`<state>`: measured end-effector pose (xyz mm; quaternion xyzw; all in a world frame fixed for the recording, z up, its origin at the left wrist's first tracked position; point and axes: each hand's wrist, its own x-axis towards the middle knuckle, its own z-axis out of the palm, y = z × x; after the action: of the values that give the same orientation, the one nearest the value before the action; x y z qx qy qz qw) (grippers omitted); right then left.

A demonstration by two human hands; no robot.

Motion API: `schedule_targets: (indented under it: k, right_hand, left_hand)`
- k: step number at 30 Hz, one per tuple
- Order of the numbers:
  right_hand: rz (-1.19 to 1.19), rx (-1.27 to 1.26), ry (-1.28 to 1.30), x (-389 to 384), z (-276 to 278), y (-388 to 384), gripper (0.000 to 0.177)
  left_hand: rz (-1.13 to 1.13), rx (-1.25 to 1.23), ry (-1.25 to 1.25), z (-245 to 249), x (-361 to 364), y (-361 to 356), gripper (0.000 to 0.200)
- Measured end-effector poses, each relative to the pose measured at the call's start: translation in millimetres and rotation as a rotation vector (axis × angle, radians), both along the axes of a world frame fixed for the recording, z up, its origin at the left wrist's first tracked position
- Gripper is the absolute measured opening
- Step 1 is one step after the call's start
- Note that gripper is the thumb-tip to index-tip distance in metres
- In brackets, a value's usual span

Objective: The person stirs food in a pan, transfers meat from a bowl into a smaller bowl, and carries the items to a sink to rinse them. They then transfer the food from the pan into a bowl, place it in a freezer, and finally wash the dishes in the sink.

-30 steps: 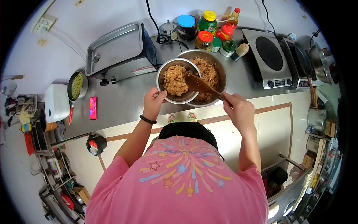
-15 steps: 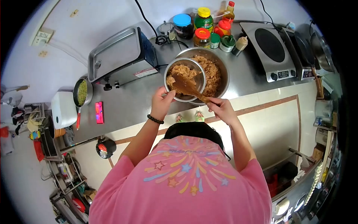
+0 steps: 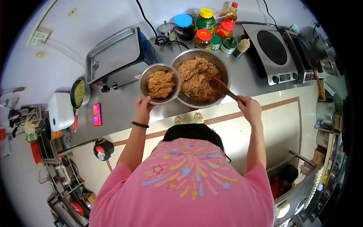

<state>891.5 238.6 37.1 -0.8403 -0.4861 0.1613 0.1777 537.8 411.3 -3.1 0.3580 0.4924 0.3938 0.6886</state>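
My left hand (image 3: 143, 108) grips the near rim of a small steel bowl (image 3: 144, 79), which holds a heap of brown, moist food (image 3: 162, 84). Beside it on the right stands a large steel mixing bowl (image 3: 227, 77) with more of a brown, grainy mixture (image 3: 198, 72) inside. Wrapped round the handle of a wooden spatula (image 3: 220, 87) is my right hand (image 3: 249, 108), at the front right of the large bowl. The spatula's blade rests at the right side of the mixture. The small bowl's right edge overlaps the large bowl's left rim in this view.
Several jars and bottles, among them a yellow-lidded jar (image 3: 206, 20), line the wall behind the bowls. An induction cooker (image 3: 270, 53) sits at right. At left are a steel basin appliance (image 3: 113, 56), a pan of green bits (image 3: 80, 94) and a phone (image 3: 97, 114).
My left hand has moved the small bowl left, off the large bowl. My right hand has carried the spatula right and down, from the small bowl into the large bowl's mixture.
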Motion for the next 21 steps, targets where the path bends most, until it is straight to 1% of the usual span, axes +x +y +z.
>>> schedule_targets:
  k: [3,5,6,7,8,9,11,12,14,15,16,17,21]
  right_hand:
    - [0.037,0.011,0.059,-10,-1,16,0.021]
    - [0.091,0.004,0.07,-26,11,33,0.023]
    - [0.102,0.01,0.201,-34,20,41,0.024]
    - [0.11,0.009,0.33,-43,26,47,0.025]
    - [0.127,0.107,0.36,-51,28,51,0.027]
    - [0.138,0.107,0.362,-55,31,57,0.027]
    - [0.13,0.214,0.278,-55,38,61,0.027]
    - [0.119,0.205,0.262,-48,36,63,0.027]
    - [0.026,0.095,-0.024,-34,19,71,0.027]
    - [0.015,0.092,-0.031,-27,8,74,0.027]
    - [0.041,-0.018,-0.055,-20,-6,78,0.028]
    - [0.069,-0.128,-0.074,-17,-16,81,0.028]
    - [0.127,-0.13,-0.048,-35,-39,96,0.025]
  left_hand:
    - [0.062,0.011,0.018,0,-18,-2,0.013]
    - [0.032,0.119,0.11,6,-27,-8,0.01]
    - [0.051,0.115,0.139,6,-29,-10,0.013]
    - [0.026,0.184,0.135,7,-31,-10,0.013]
    - [0.025,0.203,0.128,16,-25,-13,0.013]
    - [0.016,0.222,0.117,26,-20,-14,0.013]
    - [0.033,0.196,0.139,23,-23,-15,0.013]
    - [0.043,0.17,0.16,18,-23,-16,0.012]
    - [0.087,0.093,0.062,2,-30,-16,0.009]
    - [0.127,0.048,0.038,-1,-31,-16,0.008]
    - [0.118,0.049,0.035,-5,-35,-17,0.008]
    - [0.148,-0.004,0.048,-11,-41,-19,0.007]
    - [0.217,-0.131,0.125,-29,-50,-29,0.006]
